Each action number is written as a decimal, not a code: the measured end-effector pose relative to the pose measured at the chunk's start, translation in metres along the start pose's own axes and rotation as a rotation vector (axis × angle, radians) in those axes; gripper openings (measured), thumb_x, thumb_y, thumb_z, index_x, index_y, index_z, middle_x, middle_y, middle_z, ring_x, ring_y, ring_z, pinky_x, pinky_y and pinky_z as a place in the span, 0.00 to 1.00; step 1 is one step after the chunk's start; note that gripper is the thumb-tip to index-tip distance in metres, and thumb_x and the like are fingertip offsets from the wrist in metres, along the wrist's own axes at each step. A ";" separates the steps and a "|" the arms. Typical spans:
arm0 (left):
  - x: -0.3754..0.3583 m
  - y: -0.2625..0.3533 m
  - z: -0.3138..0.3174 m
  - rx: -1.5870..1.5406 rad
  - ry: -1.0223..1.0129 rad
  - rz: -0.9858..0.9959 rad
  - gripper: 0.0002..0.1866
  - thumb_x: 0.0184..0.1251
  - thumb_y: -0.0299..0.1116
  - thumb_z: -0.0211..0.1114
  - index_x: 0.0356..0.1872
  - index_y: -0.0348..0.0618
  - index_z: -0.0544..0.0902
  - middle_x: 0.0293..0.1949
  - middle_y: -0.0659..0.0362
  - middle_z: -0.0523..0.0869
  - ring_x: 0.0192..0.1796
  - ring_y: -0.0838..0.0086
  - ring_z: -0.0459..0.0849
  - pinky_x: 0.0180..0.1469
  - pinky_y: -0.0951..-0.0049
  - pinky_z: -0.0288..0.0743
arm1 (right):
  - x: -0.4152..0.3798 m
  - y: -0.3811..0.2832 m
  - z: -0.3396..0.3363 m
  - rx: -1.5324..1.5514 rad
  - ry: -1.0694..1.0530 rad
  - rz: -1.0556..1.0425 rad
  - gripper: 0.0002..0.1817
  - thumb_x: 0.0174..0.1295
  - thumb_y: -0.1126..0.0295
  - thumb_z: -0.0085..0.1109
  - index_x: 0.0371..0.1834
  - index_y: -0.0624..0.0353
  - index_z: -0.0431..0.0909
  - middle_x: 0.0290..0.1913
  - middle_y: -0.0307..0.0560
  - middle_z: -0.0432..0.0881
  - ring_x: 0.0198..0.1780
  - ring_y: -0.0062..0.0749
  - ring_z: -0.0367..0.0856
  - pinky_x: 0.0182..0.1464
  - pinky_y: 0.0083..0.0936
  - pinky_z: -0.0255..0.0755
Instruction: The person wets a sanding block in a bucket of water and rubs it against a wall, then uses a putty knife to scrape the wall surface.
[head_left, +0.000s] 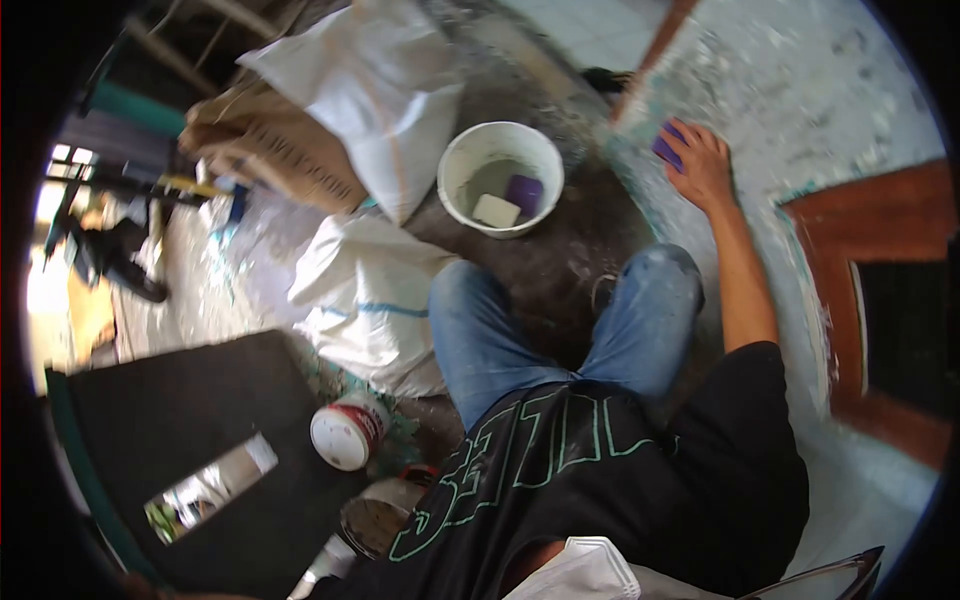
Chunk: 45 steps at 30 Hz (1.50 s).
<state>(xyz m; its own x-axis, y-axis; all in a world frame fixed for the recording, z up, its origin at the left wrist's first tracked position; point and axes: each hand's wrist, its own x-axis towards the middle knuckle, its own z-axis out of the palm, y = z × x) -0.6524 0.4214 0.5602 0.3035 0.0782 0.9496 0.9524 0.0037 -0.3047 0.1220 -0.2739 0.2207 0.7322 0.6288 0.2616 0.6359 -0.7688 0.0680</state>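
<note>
My right hand [703, 165] is closed round a purple sponge [669, 147] and presses it against the pale, patchy wall [770, 110]. That arm is stretched out ahead and to the right. On the floor between the sacks and the wall stands a white bucket [449, 205]. Inside it are a cream block [496, 211] and a purple block [524, 194], which look like sponges. Only a dim sliver of my left hand [136, 586] shows at the bottom left edge, beside a dark panel [290, 400]; its fingers cannot be made out.
White sacks [370, 300] and a brown paper sack [270, 145] crowd the left side. A paint tub [349, 432] lies tipped near another open container [378, 518]. A reddish wooden frame [850, 225] is set in the wall at right. A bicycle-like object [110, 245] stands far left.
</note>
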 end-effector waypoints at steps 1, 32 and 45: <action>-0.009 0.028 -0.005 -0.072 0.049 -0.034 0.22 0.67 0.51 0.53 0.42 0.42 0.81 0.46 0.49 0.82 0.52 0.54 0.78 0.60 0.37 0.58 | -0.005 0.000 -0.003 -0.021 -0.012 0.041 0.28 0.46 0.68 0.65 0.56 0.55 0.77 0.63 0.41 0.72 0.64 0.41 0.66 0.65 0.40 0.58; -0.214 0.633 -0.459 -2.937 -2.258 0.020 0.25 0.75 0.45 0.50 0.63 0.36 0.68 0.66 0.55 0.68 0.64 0.69 0.70 0.67 0.66 0.60 | -0.118 -0.206 -0.027 1.792 0.400 0.274 0.26 0.69 0.65 0.50 0.68 0.61 0.62 0.66 0.52 0.67 0.69 0.37 0.63 0.68 0.30 0.57; -0.206 0.615 -0.482 -2.585 -1.177 0.535 0.35 0.65 0.29 0.62 0.73 0.49 0.58 0.76 0.47 0.41 0.76 0.52 0.47 0.71 0.56 0.52 | -0.116 -0.215 -0.032 2.271 0.355 0.785 0.21 0.67 0.60 0.54 0.58 0.61 0.74 0.50 0.41 0.78 0.53 0.23 0.74 0.56 0.21 0.66</action>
<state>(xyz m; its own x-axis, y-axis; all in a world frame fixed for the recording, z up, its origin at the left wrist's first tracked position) -0.1164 -0.0735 0.2125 0.9169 -0.1737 0.3594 -0.3977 -0.3194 0.8601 -0.1074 -0.1850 0.2070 0.9636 0.1932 -0.1848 -0.2668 0.6520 -0.7097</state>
